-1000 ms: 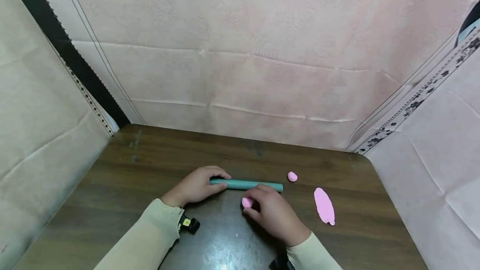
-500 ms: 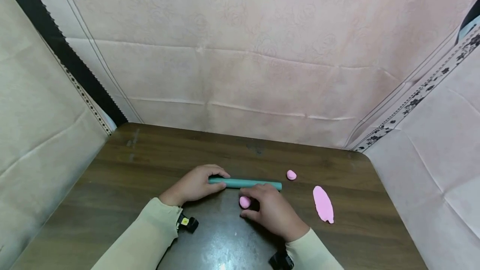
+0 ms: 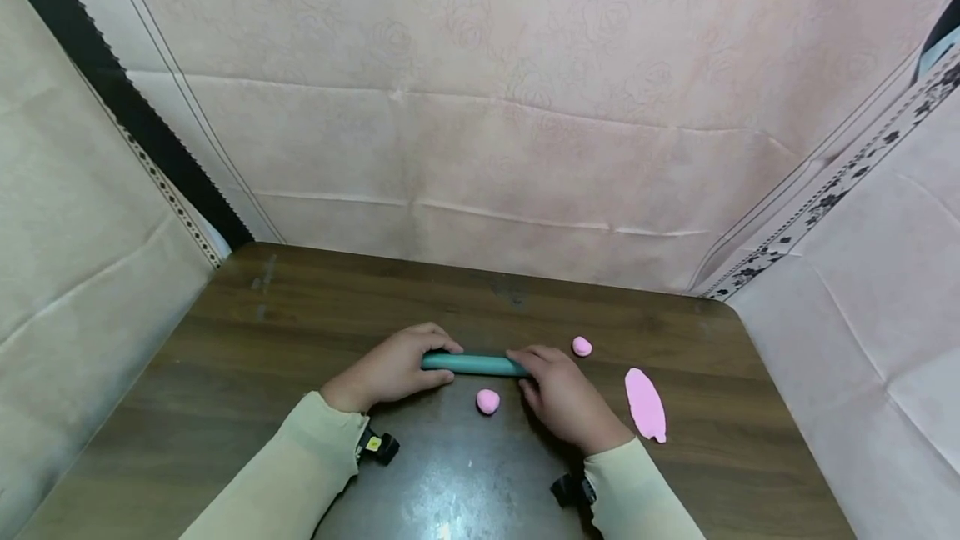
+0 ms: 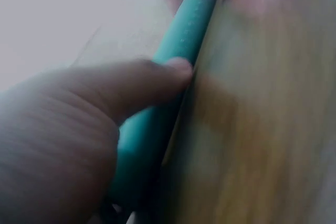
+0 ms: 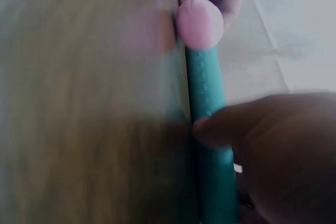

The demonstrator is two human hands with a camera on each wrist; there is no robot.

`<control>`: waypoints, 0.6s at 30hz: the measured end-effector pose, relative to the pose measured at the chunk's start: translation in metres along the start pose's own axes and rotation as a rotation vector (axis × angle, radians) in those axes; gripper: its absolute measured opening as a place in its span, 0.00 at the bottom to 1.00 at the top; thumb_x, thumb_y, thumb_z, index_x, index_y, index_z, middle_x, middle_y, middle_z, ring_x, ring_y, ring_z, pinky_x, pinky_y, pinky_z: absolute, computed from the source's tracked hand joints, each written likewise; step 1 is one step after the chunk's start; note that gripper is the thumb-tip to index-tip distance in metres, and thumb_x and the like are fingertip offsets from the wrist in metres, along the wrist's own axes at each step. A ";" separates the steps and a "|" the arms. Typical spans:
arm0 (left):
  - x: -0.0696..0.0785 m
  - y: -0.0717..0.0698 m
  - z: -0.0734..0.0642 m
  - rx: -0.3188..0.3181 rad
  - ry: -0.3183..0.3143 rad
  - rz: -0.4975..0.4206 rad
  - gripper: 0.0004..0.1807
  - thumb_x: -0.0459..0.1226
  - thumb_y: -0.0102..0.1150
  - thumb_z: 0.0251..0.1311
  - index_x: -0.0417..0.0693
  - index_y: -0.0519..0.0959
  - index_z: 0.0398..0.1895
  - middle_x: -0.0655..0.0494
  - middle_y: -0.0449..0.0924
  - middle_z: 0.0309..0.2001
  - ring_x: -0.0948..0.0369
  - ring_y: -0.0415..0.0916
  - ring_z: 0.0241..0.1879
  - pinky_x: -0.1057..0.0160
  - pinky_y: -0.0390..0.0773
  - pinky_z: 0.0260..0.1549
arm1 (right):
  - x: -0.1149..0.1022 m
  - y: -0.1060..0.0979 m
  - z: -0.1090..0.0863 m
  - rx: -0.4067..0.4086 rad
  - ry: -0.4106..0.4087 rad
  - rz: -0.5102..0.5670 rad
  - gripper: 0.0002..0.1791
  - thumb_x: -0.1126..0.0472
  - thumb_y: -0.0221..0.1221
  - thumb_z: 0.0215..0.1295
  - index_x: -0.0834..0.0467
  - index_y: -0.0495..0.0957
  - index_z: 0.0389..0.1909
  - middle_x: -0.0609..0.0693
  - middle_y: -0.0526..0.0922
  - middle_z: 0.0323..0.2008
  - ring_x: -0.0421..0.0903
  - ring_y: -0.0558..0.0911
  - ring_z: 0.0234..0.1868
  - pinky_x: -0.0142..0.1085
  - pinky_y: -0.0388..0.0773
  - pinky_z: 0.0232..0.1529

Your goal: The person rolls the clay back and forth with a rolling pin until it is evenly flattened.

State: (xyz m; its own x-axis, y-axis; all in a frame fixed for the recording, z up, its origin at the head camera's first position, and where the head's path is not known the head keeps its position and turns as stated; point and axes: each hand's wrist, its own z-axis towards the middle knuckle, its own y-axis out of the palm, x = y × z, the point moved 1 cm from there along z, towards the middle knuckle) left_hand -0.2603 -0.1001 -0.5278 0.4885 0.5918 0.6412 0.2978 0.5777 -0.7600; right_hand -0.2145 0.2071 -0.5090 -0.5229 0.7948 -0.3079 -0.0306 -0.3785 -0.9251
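The teal rod [image 3: 480, 365] is straight, slim and round, with a smooth, plain surface apart from a row of small pale marks along its side, seen in both wrist views. It lies crosswise at the middle of the brown wood-grain desk [image 3: 315, 315], both ends hidden by the hands; whether it touches the desktop or sits slightly above it, I cannot tell. The left hand [image 3: 396, 367] is partly curled round the rod's left part, thumb along the near side and fingers over the far side. The right hand [image 3: 568, 398] holds the right part the same way, its fingers bent.

Half a second ago the right hand was at the near pink ball [image 3: 488, 402], its thumb and fingers around it, and the rod's right end showed. Now that hand is on the rod, and the ball sits by itself on the desk, just on the person's side of the rod. The left hand keeps its hold. The far pink ball [image 3: 582, 347], smaller, and the flat pink oval [image 3: 646, 407], ragged at its near end, stay to the right.
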 end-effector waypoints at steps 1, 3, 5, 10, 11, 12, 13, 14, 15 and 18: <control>0.003 0.000 0.000 -0.002 0.002 0.027 0.18 0.46 0.74 0.76 0.63 0.88 0.65 0.67 0.83 0.60 0.64 0.80 0.57 0.54 0.84 0.60 | 0.001 0.001 0.000 -0.002 0.008 0.003 0.26 0.64 0.71 0.77 0.54 0.84 0.74 0.49 0.89 0.63 0.50 0.87 0.66 0.49 0.88 0.66; 0.010 0.000 -0.001 -0.006 0.005 0.097 0.18 0.47 0.72 0.78 0.61 0.87 0.66 0.65 0.82 0.58 0.63 0.78 0.55 0.54 0.83 0.58 | 0.001 0.002 0.000 -0.007 0.023 0.010 0.27 0.65 0.71 0.77 0.53 0.84 0.74 0.48 0.89 0.62 0.49 0.87 0.64 0.48 0.88 0.64; 0.017 0.000 -0.003 -0.007 0.031 0.188 0.16 0.46 0.69 0.80 0.58 0.86 0.66 0.64 0.82 0.56 0.63 0.76 0.53 0.54 0.82 0.57 | -0.001 0.001 0.000 -0.014 0.022 -0.005 0.26 0.65 0.71 0.77 0.52 0.84 0.74 0.48 0.89 0.61 0.49 0.87 0.62 0.47 0.89 0.63; 0.049 -0.003 -0.015 0.040 0.143 0.402 0.13 0.44 0.65 0.83 0.50 0.84 0.62 0.59 0.81 0.51 0.61 0.75 0.46 0.55 0.82 0.50 | -0.019 -0.014 -0.006 -0.007 0.005 -0.106 0.24 0.63 0.69 0.78 0.55 0.84 0.72 0.49 0.87 0.58 0.48 0.86 0.58 0.48 0.88 0.62; 0.057 -0.005 -0.020 0.052 0.153 0.429 0.13 0.44 0.64 0.83 0.50 0.83 0.62 0.59 0.81 0.50 0.61 0.74 0.45 0.55 0.82 0.49 | -0.024 -0.018 -0.009 0.004 0.001 -0.130 0.23 0.63 0.68 0.77 0.56 0.85 0.71 0.50 0.87 0.57 0.47 0.86 0.56 0.48 0.88 0.60; 0.064 -0.005 -0.024 0.063 0.158 0.449 0.13 0.43 0.64 0.83 0.49 0.82 0.62 0.58 0.81 0.50 0.61 0.75 0.44 0.55 0.81 0.47 | -0.029 -0.021 -0.011 0.014 0.000 -0.148 0.23 0.63 0.67 0.76 0.56 0.86 0.69 0.49 0.87 0.55 0.47 0.85 0.54 0.47 0.88 0.59; 0.072 -0.005 -0.029 0.072 0.158 0.465 0.13 0.44 0.63 0.84 0.49 0.82 0.62 0.58 0.81 0.50 0.61 0.74 0.44 0.56 0.80 0.46 | -0.034 -0.023 -0.014 0.024 -0.001 -0.162 0.23 0.63 0.66 0.74 0.56 0.86 0.67 0.49 0.87 0.53 0.46 0.85 0.51 0.46 0.88 0.57; 0.077 -0.005 -0.034 0.079 0.153 0.475 0.13 0.44 0.63 0.84 0.49 0.81 0.62 0.59 0.82 0.50 0.61 0.74 0.44 0.56 0.79 0.45 | -0.038 -0.026 -0.017 0.032 -0.002 -0.169 0.22 0.64 0.65 0.71 0.56 0.87 0.65 0.48 0.86 0.51 0.45 0.84 0.49 0.45 0.88 0.55; 0.082 -0.004 -0.038 0.083 0.144 0.482 0.13 0.44 0.62 0.84 0.50 0.81 0.63 0.59 0.81 0.50 0.62 0.74 0.44 0.57 0.78 0.44 | -0.042 -0.027 -0.020 0.038 -0.003 -0.177 0.22 0.64 0.64 0.70 0.56 0.88 0.64 0.48 0.85 0.49 0.44 0.82 0.46 0.43 0.87 0.52; 0.087 0.001 -0.048 0.103 0.114 0.496 0.12 0.44 0.62 0.84 0.52 0.81 0.62 0.60 0.81 0.49 0.63 0.72 0.43 0.60 0.73 0.42 | -0.050 -0.023 -0.023 0.043 -0.010 -0.185 0.20 0.64 0.63 0.67 0.55 0.89 0.58 0.46 0.82 0.44 0.42 0.78 0.41 0.41 0.84 0.47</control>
State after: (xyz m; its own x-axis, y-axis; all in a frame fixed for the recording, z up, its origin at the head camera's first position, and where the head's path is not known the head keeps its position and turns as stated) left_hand -0.1782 -0.0748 -0.4773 0.6380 0.7472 0.1862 -0.0722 0.2988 -0.9516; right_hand -0.1681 0.1865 -0.4775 -0.5138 0.8478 -0.1311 -0.1631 -0.2466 -0.9553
